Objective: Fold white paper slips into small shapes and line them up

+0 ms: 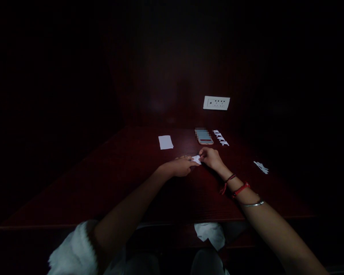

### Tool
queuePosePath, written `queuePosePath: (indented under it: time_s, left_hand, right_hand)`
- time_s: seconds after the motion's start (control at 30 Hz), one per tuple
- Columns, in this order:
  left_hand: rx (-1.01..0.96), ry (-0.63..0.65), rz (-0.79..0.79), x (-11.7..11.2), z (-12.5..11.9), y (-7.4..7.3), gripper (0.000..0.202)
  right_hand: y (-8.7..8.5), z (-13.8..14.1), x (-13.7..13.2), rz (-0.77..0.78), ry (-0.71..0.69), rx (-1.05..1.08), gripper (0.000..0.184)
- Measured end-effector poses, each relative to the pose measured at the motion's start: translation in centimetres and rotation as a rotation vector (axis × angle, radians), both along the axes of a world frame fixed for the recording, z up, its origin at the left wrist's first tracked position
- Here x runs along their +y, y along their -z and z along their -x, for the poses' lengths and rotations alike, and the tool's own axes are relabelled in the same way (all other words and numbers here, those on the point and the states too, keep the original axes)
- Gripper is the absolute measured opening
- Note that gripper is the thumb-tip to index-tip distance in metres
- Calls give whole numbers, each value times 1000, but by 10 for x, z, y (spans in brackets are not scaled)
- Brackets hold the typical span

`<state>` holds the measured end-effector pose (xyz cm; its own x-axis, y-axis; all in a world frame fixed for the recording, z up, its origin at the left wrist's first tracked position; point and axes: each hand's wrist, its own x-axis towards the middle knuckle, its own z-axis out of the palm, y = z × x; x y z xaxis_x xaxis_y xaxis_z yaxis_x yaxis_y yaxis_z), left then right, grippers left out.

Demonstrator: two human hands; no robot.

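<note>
Both my hands meet over the middle of a dark red wooden table point(117, 183). My left hand point(180, 167) and my right hand point(211, 158) each pinch one side of a small white folded piece of paper point(196, 159), held just above the tabletop. The fingers of both hands are closed on it. My right wrist wears red cords and a thin metal bangle.
A white sheet of paper point(165, 142) lies beyond my left hand. A phone point(204, 136) lies beyond my right hand, with a row of small folded paper shapes point(221, 138) to its right. More folded paper point(261, 167) sits at the far right. A white wall socket point(216, 102) is behind.
</note>
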<state>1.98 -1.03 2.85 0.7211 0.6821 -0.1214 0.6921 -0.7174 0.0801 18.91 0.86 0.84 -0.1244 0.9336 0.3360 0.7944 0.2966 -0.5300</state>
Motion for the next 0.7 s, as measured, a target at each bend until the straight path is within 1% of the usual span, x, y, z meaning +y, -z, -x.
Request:
queuePosePath:
  time_s: [0.17, 0.37, 0.53, 0.7]
  left_hand:
    - [-9, 5, -7, 1, 1, 1, 43]
    - [2, -8, 11, 2, 1, 2, 43]
    - [-7, 7, 18, 2, 1, 1, 43]
    - [-13, 7, 6, 2, 1, 2, 43]
  right_hand:
    - [0, 0, 0, 27, 9, -4, 11]
    - [1, 0, 1, 44, 39, -20, 11]
    - [0, 0, 2, 45, 63, -54, 10]
    - [0, 1, 1, 58, 56, -47, 11]
